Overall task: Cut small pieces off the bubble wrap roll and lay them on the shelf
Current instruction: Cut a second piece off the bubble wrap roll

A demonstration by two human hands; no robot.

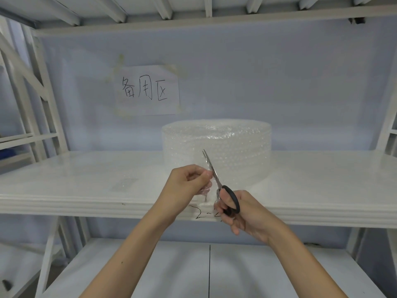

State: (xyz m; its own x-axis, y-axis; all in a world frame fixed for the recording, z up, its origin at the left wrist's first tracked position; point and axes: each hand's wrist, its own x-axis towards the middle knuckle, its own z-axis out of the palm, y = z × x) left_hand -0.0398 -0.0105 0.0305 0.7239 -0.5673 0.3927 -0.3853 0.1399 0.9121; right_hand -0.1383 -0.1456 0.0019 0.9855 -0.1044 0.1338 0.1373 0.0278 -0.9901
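A wide roll of clear bubble wrap (232, 151) stands on the white shelf (86, 181), right of centre. My left hand (184, 183) pinches the loose end of the wrap (205, 190) just in front of the roll. My right hand (238, 211) grips black-handled scissors (214, 175), blades pointing up and away, running along the wrap beside my left fingers. A small cut piece of bubble wrap (125, 184) lies flat on the shelf to the left.
A taped paper sign (148, 90) with handwritten characters hangs on the back wall. White upright frame posts (46, 108) stand at the left. A lower shelf (193, 272) lies beneath. Black marker writing (200, 214) marks the shelf's front edge.
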